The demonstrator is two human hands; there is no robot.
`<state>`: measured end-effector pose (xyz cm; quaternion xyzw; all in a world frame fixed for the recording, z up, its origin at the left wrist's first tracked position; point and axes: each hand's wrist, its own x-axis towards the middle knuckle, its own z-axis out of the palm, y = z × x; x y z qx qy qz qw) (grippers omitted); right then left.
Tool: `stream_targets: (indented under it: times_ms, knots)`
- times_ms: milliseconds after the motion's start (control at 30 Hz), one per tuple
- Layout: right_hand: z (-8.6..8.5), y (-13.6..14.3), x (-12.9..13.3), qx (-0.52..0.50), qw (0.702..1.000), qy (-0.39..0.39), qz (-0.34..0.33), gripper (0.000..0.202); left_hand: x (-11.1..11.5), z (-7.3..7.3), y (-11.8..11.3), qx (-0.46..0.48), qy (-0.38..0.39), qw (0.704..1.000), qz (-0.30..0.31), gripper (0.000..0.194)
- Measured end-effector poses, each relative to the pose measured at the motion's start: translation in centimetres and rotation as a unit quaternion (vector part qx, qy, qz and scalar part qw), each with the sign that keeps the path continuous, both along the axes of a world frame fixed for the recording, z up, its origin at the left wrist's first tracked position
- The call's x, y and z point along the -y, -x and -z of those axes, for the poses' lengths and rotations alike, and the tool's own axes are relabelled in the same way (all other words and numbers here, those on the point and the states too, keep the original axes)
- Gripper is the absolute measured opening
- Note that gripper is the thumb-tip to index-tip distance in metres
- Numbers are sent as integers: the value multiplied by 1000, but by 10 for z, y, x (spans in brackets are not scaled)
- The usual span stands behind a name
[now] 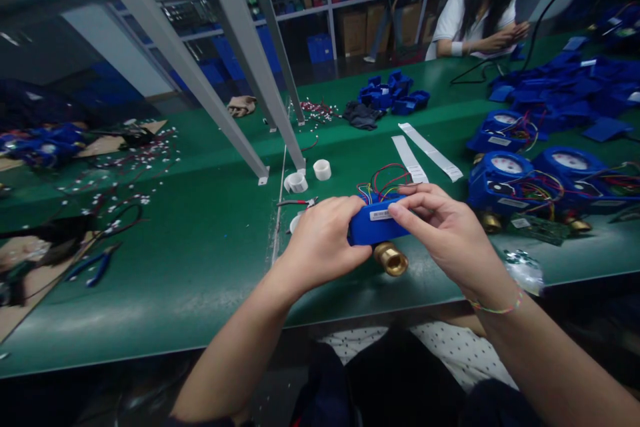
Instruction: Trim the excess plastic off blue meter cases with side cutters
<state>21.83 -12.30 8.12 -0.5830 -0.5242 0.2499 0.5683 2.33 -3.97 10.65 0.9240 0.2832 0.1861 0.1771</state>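
A blue water meter (373, 231) with a brass pipe fitting (392, 259) is tilted up at the near side of the green table. Its left end is gripped by my left hand (325, 237), thumb below and fingers over the top. A white barcode label (381, 213) lies on its side face. My right hand (445, 230) has its thumb on the label's right end, its other fingers curled behind the meter's edge. Coloured wires (393, 180) rise from the meter's far side. Beyond it lie two white label strips (431, 152).
More blue meters (507, 180) with wires stand at right, beside a circuit board (540, 228) and a plastic bag (523, 270). Tape rolls (323, 169) and cutters (297, 202) lie left of the meter. Metal posts (240, 60) rise behind. A co-worker (480, 20) sits across the table.
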Motion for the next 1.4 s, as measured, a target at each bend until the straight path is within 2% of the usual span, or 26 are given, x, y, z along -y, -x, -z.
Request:
stream_targets:
  times_ms: [567, 900, 1067, 1233, 1300, 1400]
  knots:
    - [-1, 9, -2, 1, 999, -10, 40, 19, -3, 1, 2, -6, -3, 1000, 3, 31]
    - [6, 16, 0, -1, 996, -31, 78, 18, -2, 0, 1, -6, -12, 1000, 1, 30]
    - [2, 23, 0, 73, 991, -39, 109, 20, 1, 1, 0, -6, -14, 1000, -2, 24]
    - [0, 28, 0, 172, 971, -63, 155, 33, 8, 2, -1, 1, -21, 1000, -12, 22]
    - [3, 28, 1, 144, 976, -55, 154, 38, 11, 3, -1, -2, -25, 1000, -11, 22]
    - [9, 24, 4, 33, 991, -33, 122, 39, 15, 7, 1, 2, -35, 999, -15, 26]
